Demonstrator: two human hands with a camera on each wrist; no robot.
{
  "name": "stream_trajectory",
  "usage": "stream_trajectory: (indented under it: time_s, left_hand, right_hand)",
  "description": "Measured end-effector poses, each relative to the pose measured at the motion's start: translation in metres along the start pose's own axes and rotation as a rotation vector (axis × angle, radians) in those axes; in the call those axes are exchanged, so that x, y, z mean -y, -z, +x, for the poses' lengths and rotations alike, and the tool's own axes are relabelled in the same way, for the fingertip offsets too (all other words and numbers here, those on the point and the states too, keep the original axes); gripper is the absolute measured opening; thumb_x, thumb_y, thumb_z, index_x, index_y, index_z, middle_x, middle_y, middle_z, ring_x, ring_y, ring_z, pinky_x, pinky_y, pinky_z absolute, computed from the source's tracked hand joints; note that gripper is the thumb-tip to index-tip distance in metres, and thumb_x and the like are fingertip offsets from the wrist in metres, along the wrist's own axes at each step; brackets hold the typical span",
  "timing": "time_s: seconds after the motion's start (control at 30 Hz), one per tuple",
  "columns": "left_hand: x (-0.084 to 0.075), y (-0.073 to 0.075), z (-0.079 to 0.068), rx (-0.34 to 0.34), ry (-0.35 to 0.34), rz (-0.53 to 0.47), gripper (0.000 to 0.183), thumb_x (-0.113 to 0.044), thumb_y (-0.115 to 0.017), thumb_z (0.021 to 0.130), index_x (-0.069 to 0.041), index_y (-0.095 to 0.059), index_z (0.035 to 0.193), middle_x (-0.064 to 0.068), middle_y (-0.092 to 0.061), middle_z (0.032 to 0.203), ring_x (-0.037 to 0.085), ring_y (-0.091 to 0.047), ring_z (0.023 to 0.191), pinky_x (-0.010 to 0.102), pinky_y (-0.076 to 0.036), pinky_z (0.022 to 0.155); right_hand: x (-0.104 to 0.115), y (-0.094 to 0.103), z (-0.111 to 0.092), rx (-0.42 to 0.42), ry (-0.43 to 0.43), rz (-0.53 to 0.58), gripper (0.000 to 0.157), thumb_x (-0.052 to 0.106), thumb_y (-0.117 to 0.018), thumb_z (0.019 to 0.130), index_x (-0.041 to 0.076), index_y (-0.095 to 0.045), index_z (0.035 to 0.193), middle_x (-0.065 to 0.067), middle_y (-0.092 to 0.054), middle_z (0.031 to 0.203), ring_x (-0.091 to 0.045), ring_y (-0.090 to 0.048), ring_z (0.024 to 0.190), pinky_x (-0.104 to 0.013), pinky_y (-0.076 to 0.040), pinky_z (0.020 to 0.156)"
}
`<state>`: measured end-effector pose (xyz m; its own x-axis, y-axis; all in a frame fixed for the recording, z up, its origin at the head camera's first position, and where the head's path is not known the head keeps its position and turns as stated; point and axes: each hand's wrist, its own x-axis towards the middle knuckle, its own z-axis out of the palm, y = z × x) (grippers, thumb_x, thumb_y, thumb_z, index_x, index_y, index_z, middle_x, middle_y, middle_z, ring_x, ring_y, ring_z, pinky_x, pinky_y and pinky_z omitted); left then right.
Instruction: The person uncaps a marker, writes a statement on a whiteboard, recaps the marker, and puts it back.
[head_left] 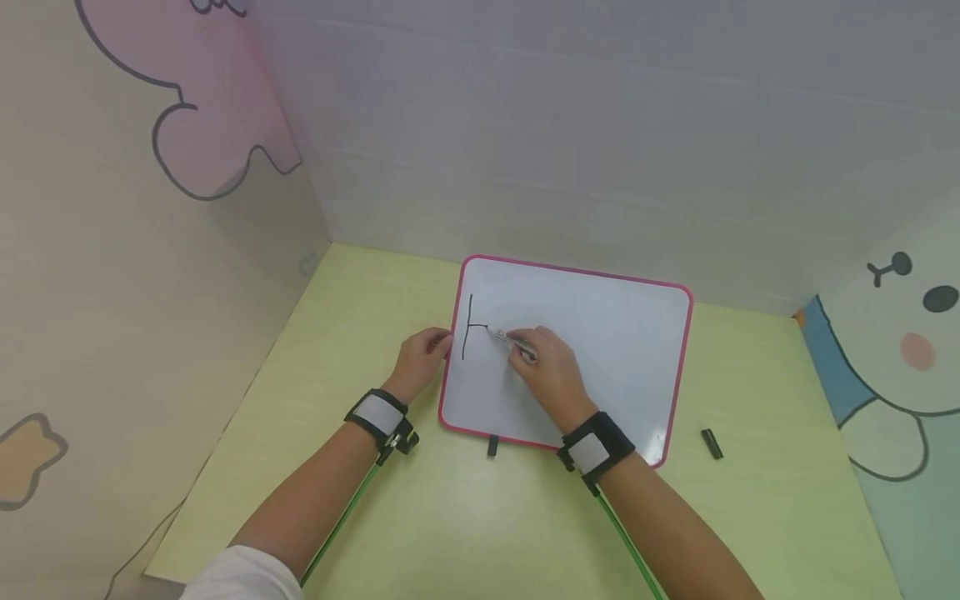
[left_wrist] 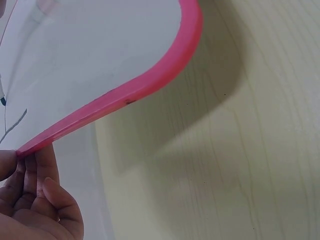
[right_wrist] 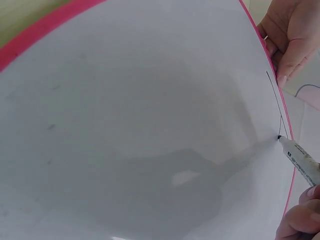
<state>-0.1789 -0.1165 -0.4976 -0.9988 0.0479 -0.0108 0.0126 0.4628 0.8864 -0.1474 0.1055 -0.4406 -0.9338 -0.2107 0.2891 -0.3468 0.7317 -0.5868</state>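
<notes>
The right hand (head_left: 553, 375) is pinching a marker (right_wrist: 302, 160) in its fingers, and the black tip (right_wrist: 279, 137) is touching the whiteboard (head_left: 600, 350), where a short stroke (head_left: 477, 326) is meeting a long line (head_left: 465, 343)! The left hand (head_left: 418, 364) is pinching the board's left edge (thumb on top, fingers beneath). The board is sitting by the counter's (head_left: 390, 292) far edge; a small black piece (head_left: 712, 443) is lying toward the right edge.

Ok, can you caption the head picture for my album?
Right hand draws with a marker while left hand holds the board.
</notes>
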Motion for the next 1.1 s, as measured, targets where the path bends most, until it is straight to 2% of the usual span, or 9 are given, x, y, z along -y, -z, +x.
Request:
stream_trajectory:
  time_s: [0.27, 0.53, 0.8, 1.1]
  left_hand:
    - [-0.001, 0.001, 0.0, 0.007, 0.007, -0.01, 0.03, -0.021, -0.055, 0.096, 0.001, -0.062, 0.115, 0.017, -0.067, 0.105, 0.024, -0.065, 0.092, 0.033, -0.055, 0.081]
    - [0.0, -0.001, 0.001, 0.011, -0.006, 0.0, 0.031, -0.021, -0.054, 0.096, 0.002, -0.062, 0.115, 0.017, -0.066, 0.108, 0.025, -0.064, 0.094, 0.034, -0.054, 0.083]
    - [0.0, -0.001, 0.001, 0.01, 0.0, 0.013, 0.03, -0.021, -0.054, 0.097, 0.001, -0.062, 0.115, 0.016, -0.066, 0.108, 0.024, -0.064, 0.093, 0.035, -0.054, 0.083]
    - [0.001, -0.002, 0.002, 0.002, 0.002, 0.003, 0.029, -0.021, -0.055, 0.096, 0.001, -0.062, 0.114, 0.016, -0.066, 0.107, 0.024, -0.064, 0.092, 0.035, -0.054, 0.082]
  right_hand:
    - [-0.002, 0.004, 0.005, -0.118, 0.047, 0.064, 0.024, 0.013, -0.059, 0.089, 0.013, -0.066, 0.112, -0.001, -0.064, 0.093, -0.011, -0.054, 0.079, -0.028, -0.048, 0.067]
    - [-0.004, 0.004, 0.01, -0.095, 0.009, 0.061, 0.026, 0.018, -0.055, 0.093, 0.014, -0.063, 0.118, -0.001, -0.061, 0.094, -0.012, -0.05, 0.078, -0.028, -0.044, 0.066]
    - [-0.005, 0.004, 0.013, -0.086, 0.01, 0.064, 0.028, 0.02, -0.053, 0.095, 0.015, -0.062, 0.121, -0.001, -0.059, 0.094, -0.013, -0.047, 0.078, -0.028, -0.041, 0.064]
    - [-0.003, 0.005, 0.011, -0.026, -0.044, 0.071, 0.025, 0.018, -0.056, 0.091, 0.013, -0.064, 0.114, -0.001, -0.064, 0.101, -0.014, -0.058, 0.092, -0.034, -0.051, 0.079]
